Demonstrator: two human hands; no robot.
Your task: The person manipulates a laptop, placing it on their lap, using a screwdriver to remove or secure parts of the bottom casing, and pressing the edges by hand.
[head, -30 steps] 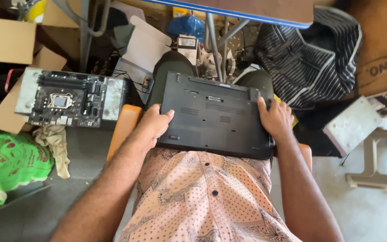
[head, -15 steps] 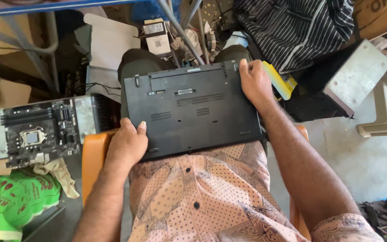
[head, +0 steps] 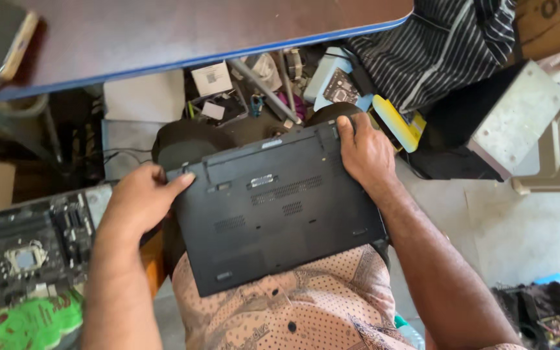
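Note:
A black laptop [head: 273,207] lies upside down across my lap, its vented bottom panel facing up, tilted a little with the right side farther away. My left hand [head: 139,201] grips its far left corner, thumb on the panel. My right hand [head: 365,152] holds the far right corner, fingers curled over the edge. My patterned pink shirt [head: 299,304] shows below the laptop.
A table top with a blue edge [head: 183,39] hangs over the far side. A bare motherboard [head: 30,243] sits at the left, above a green bag [head: 34,324]. Striped cloth [head: 435,45], a metal box [head: 520,116] and loose parts lie at the right.
The view has swung closer and the table top has come into sight. The laptop has turned slightly counter-clockwise on my lap. Both hands have slid up to its far corners.

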